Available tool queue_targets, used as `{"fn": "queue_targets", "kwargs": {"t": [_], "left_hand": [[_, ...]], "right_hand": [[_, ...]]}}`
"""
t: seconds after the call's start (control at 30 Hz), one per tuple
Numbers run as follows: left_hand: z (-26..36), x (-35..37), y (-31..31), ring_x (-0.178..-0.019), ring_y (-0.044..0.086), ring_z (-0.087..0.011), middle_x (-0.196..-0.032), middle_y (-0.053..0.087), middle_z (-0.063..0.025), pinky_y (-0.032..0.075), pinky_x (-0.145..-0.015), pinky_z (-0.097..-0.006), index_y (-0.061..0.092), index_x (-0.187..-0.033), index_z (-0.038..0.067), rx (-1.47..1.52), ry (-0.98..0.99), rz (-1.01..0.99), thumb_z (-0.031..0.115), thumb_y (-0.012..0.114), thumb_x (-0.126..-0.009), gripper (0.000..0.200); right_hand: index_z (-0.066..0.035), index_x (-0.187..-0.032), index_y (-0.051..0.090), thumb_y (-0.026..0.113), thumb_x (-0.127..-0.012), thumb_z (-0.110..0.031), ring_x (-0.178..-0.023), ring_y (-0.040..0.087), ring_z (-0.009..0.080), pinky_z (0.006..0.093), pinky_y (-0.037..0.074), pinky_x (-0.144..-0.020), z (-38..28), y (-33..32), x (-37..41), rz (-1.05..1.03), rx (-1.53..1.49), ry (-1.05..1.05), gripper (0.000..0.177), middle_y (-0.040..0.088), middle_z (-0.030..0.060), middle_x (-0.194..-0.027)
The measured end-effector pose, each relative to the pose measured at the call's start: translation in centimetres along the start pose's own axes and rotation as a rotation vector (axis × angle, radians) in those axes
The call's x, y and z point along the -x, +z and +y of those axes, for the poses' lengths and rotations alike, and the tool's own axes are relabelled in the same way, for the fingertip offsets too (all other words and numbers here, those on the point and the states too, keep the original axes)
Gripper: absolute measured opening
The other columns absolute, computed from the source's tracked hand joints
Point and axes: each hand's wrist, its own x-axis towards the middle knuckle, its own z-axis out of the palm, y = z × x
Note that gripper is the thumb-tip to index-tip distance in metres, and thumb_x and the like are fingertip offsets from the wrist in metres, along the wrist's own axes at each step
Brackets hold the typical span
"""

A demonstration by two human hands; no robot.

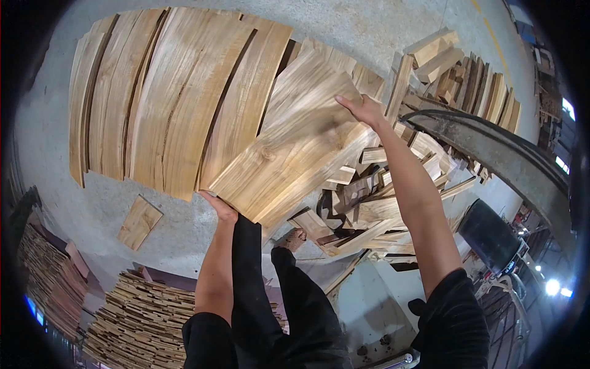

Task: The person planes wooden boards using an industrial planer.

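Observation:
A wide wooden board (289,147) with a knot in its grain slants across the middle of the view, held between my two hands. At its upper right edge, my right hand (364,112) grips it with the thumb on the top face; the other fingers are hidden beneath. My left hand (218,206) is at the lower left corner, closed about the edge, with most of its fingers out of sight under the wood. Beyond and to the left, several broad planks (184,92) lie side by side on the floor, partly covered by the board.
Wood offcuts (381,203) are heaped to the right, below a grey metal beam (498,147). More blocks (485,86) stand behind. A short piece (140,222) lies on the concrete floor (67,215). Stacked thin strips (141,317) fill the lower left. A black machine part (493,227) is at right.

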Motion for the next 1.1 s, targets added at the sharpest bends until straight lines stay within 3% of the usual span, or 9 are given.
{"fn": "queue_targets", "kwargs": {"t": [0.1,0.13,0.23,0.37,0.47,0.57,0.7,0.83,1.1], "left_hand": [[-0.2,1.5,1.8,-0.162,0.022,-0.0311,-0.179,0.019,-0.0086,0.022,-0.131,-0.048,0.017,-0.173,0.014,0.01,-0.005,0.074,0.097,0.026,-0.092,0.116],[-0.1,2.1,2.8,-0.163,0.019,-0.0313,-0.18,0.015,-0.0085,0.021,-0.132,-0.0487,0.013,-0.174,0.014,0.01,-0.011,0.113,0.098,0.025,-0.092,0.118],[-0.8,3.2,5.7,-0.164,0.016,-0.0323,-0.181,0.012,-0.0084,0.019,-0.132,-0.05,0.01,-0.174,0.016,-0.235,0.17,0.275,0.099,0.022,-0.091,0.118],[-0.8,2.2,3.2,-0.157,0.036,-0.0279,-0.173,0.034,-0.0093,0.028,-0.128,-0.0428,0.025,-0.171,0.007,-0.38,0.044,0.089,0.085,0.045,-0.099,0.108],[-1.1,2.8,4.9,-0.131,0.06,-0.0258,-0.148,0.061,-0.0149,0.047,-0.112,-0.0396,0.056,-0.149,-0.007,-0.519,0.121,0.24,0.07,0.067,-0.098,0.094],[-1.3,2.6,3.4,-0.129,0.062,-0.0267,-0.147,0.062,-0.0152,0.049,-0.109,-0.0401,0.057,-0.148,-0.008,-0.578,0.081,0.058,0.066,0.069,-0.098,0.09],[-1.1,3.0,4.0,-0.124,0.065,-0.0261,-0.144,0.064,-0.0164,0.051,-0.107,-0.0386,0.057,-0.147,-0.011,-0.614,0.175,0.062,0.065,0.066,-0.101,0.089],[-1.4,3.5,2.4,-0.123,0.065,-0.0256,-0.14,0.067,-0.0194,0.05,-0.108,-0.0389,0.059,-0.144,-0.013,-0.751,0.232,0.061,0.068,0.059,-0.104,0.09],[-2.7,5.2,0.1,-0.122,0.065,-0.0247,-0.137,0.069,-0.0219,0.049,-0.107,-0.0382,0.063,-0.138,-0.013,-0.885,0.269,-0.017,0.068,0.055,-0.106,0.088]], "right_hand": [[0.017,-0.16,0.032,0.076,-0.065,-0.093,-0.147,0.052,0.0408,0.0429,0.043,-0.12,3.8,0.2,0.3,-0.028,-0.073,0.055,0.152,0.049,0.0357,-0.158],[0.01,-0.162,0.037,0.077,-0.063,-0.093,-0.149,0.05,0.0413,0.0424,0.041,-0.123,4.7,0.3,0.3,-0.023,-0.152,0.05,0.149,0.053,0.0357,-0.154],[0.011,-0.163,0.035,0.081,-0.064,-0.089,-0.148,0.052,0.0394,0.0432,0.041,-0.122,6.0,-0.7,-0.5,-0.101,-0.228,0.001,0.148,0.053,0.034,-0.155],[0.01,-0.162,0.037,0.084,-0.066,-0.084,-0.145,0.055,0.0373,0.0441,0.042,-0.121,7.3,0.5,-2.4,-0.113,-0.322,-0.053,0.143,0.055,0.0307,-0.155],[0.01,-0.163,0.035,0.086,-0.066,-0.081,-0.149,0.05,0.0373,0.045,0.039,-0.124,8.1,1.4,-2.7,-0.129,-0.413,-0.052,0.142,0.05,0.0298,-0.159],[0.008,-0.166,0.031,0.089,-0.074,-0.071,-0.149,0.049,0.0342,0.0396,0.039,-0.123,6.6,1.0,-0.1,-0.05,-0.472,-0.056,0.134,0.046,0.0247,-0.164],[0.003,-0.162,0.04,0.089,-0.08,-0.061,-0.142,0.056,0.0299,0.0414,0.046,-0.118,11.0,2.6,-3.4,-0.243,-0.601,0.002,0.115,0.051,0.0205,-0.159],[-0.003,-0.16,0.049,0.081,-0.088,-0.064,-0.14,0.058,0.0283,0.0404,0.051,-0.113,10.6,-1.0,4.3,-0.544,-0.697,0.067,0.099,0.052,0.0176,-0.16],[-0.002,-0.152,0.058,0.08,-0.091,-0.061,-0.132,0.064,0.0261,0.0423,0.056,-0.108,19.7,3.1,13.9,-0.456,-0.976,0.208,0.087,0.065,0.0131,-0.147]]}}
